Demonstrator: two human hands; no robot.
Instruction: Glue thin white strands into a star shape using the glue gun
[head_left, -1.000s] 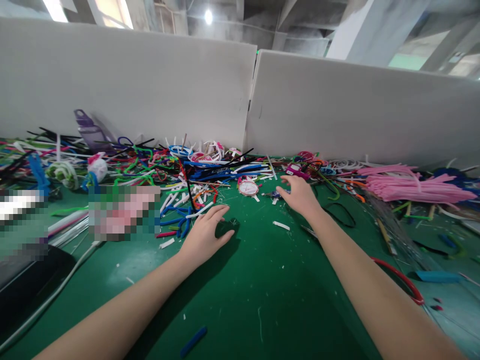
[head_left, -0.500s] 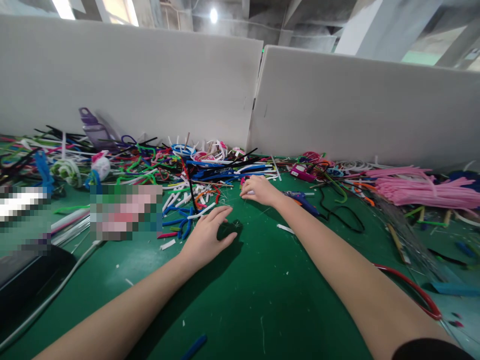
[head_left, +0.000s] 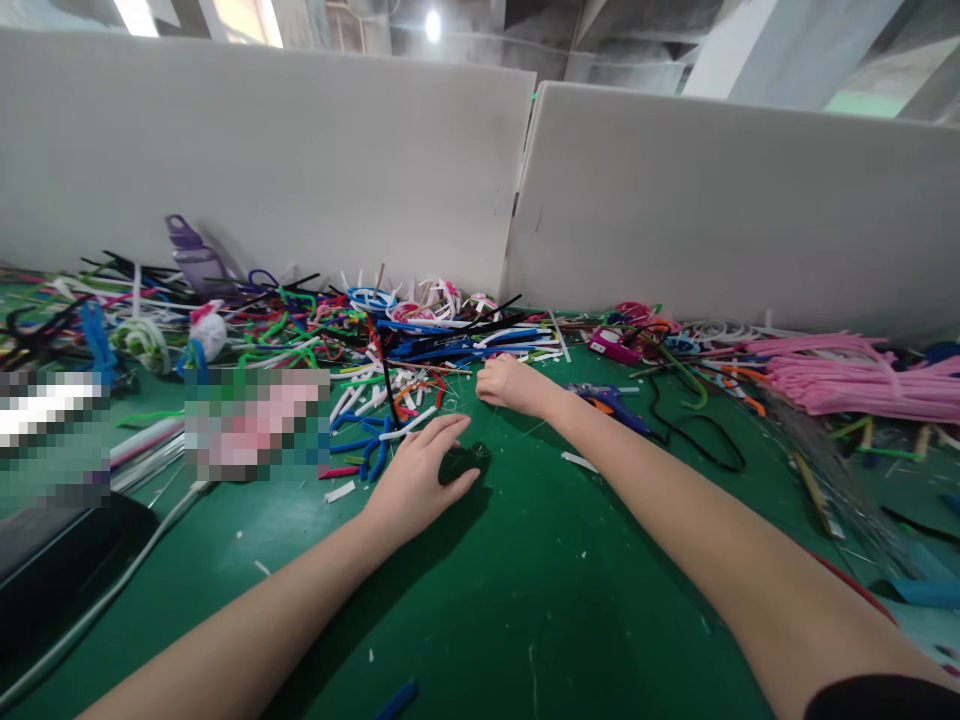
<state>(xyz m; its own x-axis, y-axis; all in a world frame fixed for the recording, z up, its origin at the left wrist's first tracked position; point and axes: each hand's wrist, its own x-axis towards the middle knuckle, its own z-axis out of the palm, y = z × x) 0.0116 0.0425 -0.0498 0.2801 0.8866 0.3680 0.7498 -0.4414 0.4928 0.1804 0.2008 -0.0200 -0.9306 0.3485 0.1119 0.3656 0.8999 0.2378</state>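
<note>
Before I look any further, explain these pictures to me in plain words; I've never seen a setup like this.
There is no machine here: you see a person's two bare arms. All the pictures come from one camera worn on that person's head, looking forward and down.

The left hand is open and holds nothing visible, near some short blue pieces. The right hand has its fingers curled; whether they grip anything is hidden.

On the green table lie many coloured strips, a pink bundle at the right, and, beside the right forearm, a blue tool that looks like a glue gun. A purple bottle stands at the back left, before a pale partition.
</note>
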